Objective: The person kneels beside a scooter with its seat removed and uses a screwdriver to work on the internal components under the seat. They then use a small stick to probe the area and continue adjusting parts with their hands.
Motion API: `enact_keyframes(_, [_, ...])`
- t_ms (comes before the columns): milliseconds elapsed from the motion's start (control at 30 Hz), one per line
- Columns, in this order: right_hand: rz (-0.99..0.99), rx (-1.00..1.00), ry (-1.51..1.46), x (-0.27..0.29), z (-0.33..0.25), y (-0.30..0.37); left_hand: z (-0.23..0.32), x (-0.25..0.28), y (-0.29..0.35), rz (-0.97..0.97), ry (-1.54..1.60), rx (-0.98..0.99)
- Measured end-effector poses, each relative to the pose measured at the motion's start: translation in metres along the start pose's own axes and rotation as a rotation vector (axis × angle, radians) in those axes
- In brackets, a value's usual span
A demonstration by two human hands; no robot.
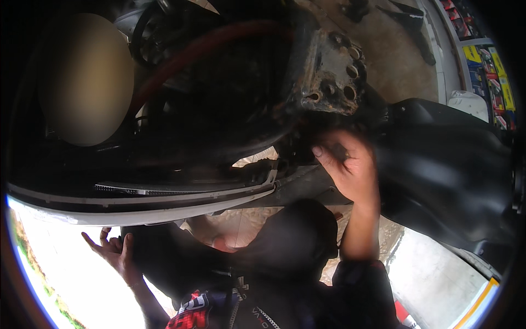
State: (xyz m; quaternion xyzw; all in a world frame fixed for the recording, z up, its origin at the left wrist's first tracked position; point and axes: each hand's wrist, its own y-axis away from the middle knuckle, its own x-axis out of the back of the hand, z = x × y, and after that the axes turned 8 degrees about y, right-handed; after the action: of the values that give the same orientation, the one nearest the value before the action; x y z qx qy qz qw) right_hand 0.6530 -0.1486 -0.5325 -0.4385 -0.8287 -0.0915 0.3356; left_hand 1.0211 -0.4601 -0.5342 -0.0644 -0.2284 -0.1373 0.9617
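My right hand (pixel 350 167) reaches under a rusty metal bracket (pixel 331 77) with round holes, on a partly stripped vehicle that looks like a scooter or motorcycle. Its fingers curl toward the thumb over dark parts; shadow and blur hide whatever is between the fingertips. My left hand (pixel 112 252) is apart from it at the lower left, beside a white-edged body panel (pixel 148 214). Its fingers are spread, with nothing visible in them. A large black plastic cover (pixel 449 159) lies right of my right hand.
A dark red curved tube (pixel 213 41) arches over the shadowed interior. Shelves at the far right hold several coloured boxes (pixel 504 85). A white object (pixel 468 104) stands near them. Tiled floor (pixel 241 225) shows below the vehicle.
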Motion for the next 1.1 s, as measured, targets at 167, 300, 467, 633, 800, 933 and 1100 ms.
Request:
enact_keyframes(167, [0.104,0.246,-0.003,-0.006,-0.033,-0.014,0.003,-0.005,0.003,0.003,0.029,0.006])
enact_keyframes(300, [0.053,0.123,-0.209,-0.025,-0.059,-0.023,0.007,-0.004,0.002,-0.010,0.026,0.026])
enact_keyframes(467, [0.042,-0.016,-0.320,-0.037,-0.065,-0.036,0.008,-0.004,0.003,0.003,0.079,0.030])
enact_keyframes(633, [0.010,-0.081,-0.388,-0.038,-0.063,-0.035,0.007,-0.003,0.004,0.000,0.112,0.029])
enact_keyframes(800, [-0.009,-0.021,-0.372,-0.043,-0.050,-0.041,0.005,-0.002,0.004,-0.002,0.129,0.034])
enact_keyframes(933, [0.036,0.172,-0.240,-0.041,-0.037,-0.040,-0.001,0.000,0.003,0.009,0.055,0.021])
enact_keyframes(1100, [-0.005,0.323,-0.174,-0.037,-0.020,-0.036,-0.009,0.003,0.001,0.017,0.058,0.009])
